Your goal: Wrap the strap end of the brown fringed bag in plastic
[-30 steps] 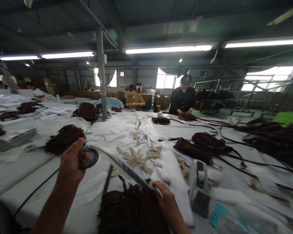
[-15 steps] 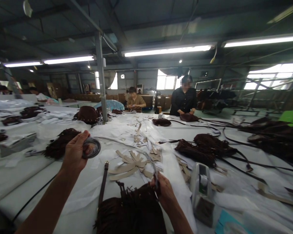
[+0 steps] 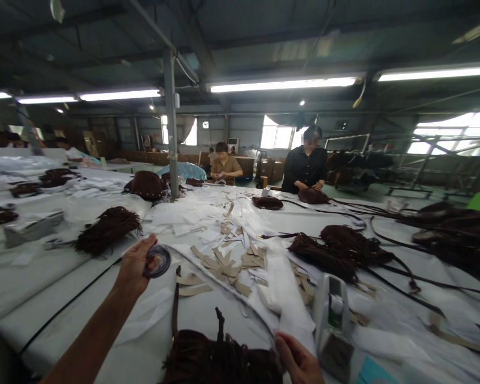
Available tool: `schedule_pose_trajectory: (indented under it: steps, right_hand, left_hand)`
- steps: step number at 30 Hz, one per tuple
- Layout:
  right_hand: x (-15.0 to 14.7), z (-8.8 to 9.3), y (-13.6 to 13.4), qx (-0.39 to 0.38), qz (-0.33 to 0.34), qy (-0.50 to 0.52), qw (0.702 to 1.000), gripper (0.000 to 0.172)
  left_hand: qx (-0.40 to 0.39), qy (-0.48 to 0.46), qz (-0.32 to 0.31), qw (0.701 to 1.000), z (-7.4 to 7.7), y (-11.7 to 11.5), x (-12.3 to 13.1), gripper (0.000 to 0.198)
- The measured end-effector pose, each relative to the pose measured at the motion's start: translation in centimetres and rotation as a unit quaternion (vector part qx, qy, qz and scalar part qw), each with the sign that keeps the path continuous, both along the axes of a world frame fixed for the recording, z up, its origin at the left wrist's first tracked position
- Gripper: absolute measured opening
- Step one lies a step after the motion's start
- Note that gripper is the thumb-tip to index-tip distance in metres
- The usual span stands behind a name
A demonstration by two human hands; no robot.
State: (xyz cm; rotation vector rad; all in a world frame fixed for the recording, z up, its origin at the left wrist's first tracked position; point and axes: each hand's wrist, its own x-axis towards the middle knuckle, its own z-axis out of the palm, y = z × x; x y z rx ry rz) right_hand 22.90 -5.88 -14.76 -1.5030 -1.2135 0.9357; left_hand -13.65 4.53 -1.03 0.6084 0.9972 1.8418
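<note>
1. Roll (image 3: 166, 261) is beyond the bag (image 3: 220, 357) and to its left; the left hand (image 3: 135, 268) grips it by the side;
2. Strip (image 3: 248, 304) runs from the roll to the bag's right end; there the right hand (image 3: 299, 360) pinches it;
3. Strip seems drawn out, not yet parted from the roll; whether any sticks to the bag, I cannot tell;
4. Scraps (image 3: 224, 265) lie beyond the bag; a device (image 3: 333, 317) stands to its right.

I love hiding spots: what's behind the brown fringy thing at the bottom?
Behind the brown fringed item: white table, pale tape, tan strips. Whatever its body covers can't be seen.
</note>
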Motion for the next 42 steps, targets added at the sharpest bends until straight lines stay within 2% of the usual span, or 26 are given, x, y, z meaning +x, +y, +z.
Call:
schedule_pose_trajectory:
  steps: [2,4,6,9,12,14,17,19,23,26,30,32,34,36,39,40,42]
  right_hand:
    - [0.7,0.6,-0.2,0.040,-0.035,-0.121,0.991,0.063]
    - [0.3,2.2,-0.5,0.137,-0.058,-0.240,0.959,0.054]
    - [-1.3,5.1,-0.6,0.260,-0.041,-0.318,0.911,0.041]
    - [-5.5,10.6,-0.3,0.410,0.014,-0.369,0.834,0.039]
    - [-9.7,14.6,0.6,0.420,0.127,-0.389,0.810,0.053]
    - [-11.7,15.7,1.1,0.378,0.190,-0.397,0.814,0.056]
    - [-13.1,15.6,1.4,0.311,0.262,-0.414,0.814,0.053]
    - [-13.4,15.1,1.3,0.294,0.274,-0.426,0.811,0.052]
    - [-13.9,14.5,0.8,0.334,0.220,-0.411,0.819,0.053]
    - [-15.4,13.2,0.1,0.375,0.181,-0.339,0.844,0.054]
    - [-17.7,10.0,-0.7,0.337,0.146,-0.220,0.904,0.058]
    - [-17.9,8.8,-0.7,0.316,0.128,-0.235,0.910,0.049]
    - [-17.2,8.5,-0.6,0.344,0.103,-0.286,0.889,0.045]
    - [-16.1,8.8,-0.4,0.394,0.088,-0.352,0.845,0.043]
    - [-14.9,9.5,-0.5,0.438,0.113,-0.430,0.782,0.039]
    - [-14.8,9.6,-0.6,0.437,0.127,-0.443,0.772,0.036]
    - [-14.8,9.6,-0.8,0.432,0.142,-0.448,0.770,0.034]
  left_hand:
    - [0.011,0.026,-0.029,0.999,0.0,-0.9,1.0,0.034]
    - [0.011,0.054,-0.063,0.996,-0.2,-2.1,2.0,0.037]
    - [-0.003,0.103,-0.102,0.989,-0.4,-3.6,3.1,0.038]
    - [-0.016,0.187,-0.168,0.968,-0.4,-6.1,4.7,0.041]
    - [0.003,0.214,-0.210,0.954,-0.1,-8.2,5.9,0.042]
    - [0.016,0.221,-0.217,0.951,0.3,-9.2,6.2,0.042]
    - [0.018,0.216,-0.213,0.953,0.7,-9.8,5.9,0.042]
    - [0.017,0.190,-0.209,0.959,0.9,-9.8,5.4,0.043]
    - [0.033,0.081,-0.162,0.983,1.1,-9.7,4.7,0.051]
    - [0.016,0.000,-0.108,0.994,1.0,-9.6,5.2,0.051]
    - [-0.055,-0.079,-0.047,0.994,-0.3,-9.7,6.8,0.051]
    - [-0.068,-0.093,-0.057,0.992,-1.2,-9.8,7.4,0.047]
    - [-0.051,-0.050,-0.107,0.992,-2.0,-9.8,7.4,0.044]
    - [-0.005,0.060,-0.174,0.983,-2.4,-9.7,6.9,0.049]
    - [0.054,0.234,-0.257,0.936,-2.3,-9.8,5.7,0.068]
    - [0.054,0.278,-0.277,0.918,-2.0,-10.1,5.5,0.068]
    - [0.035,0.338,-0.297,0.892,-1.5,-10.8,5.3,0.058]
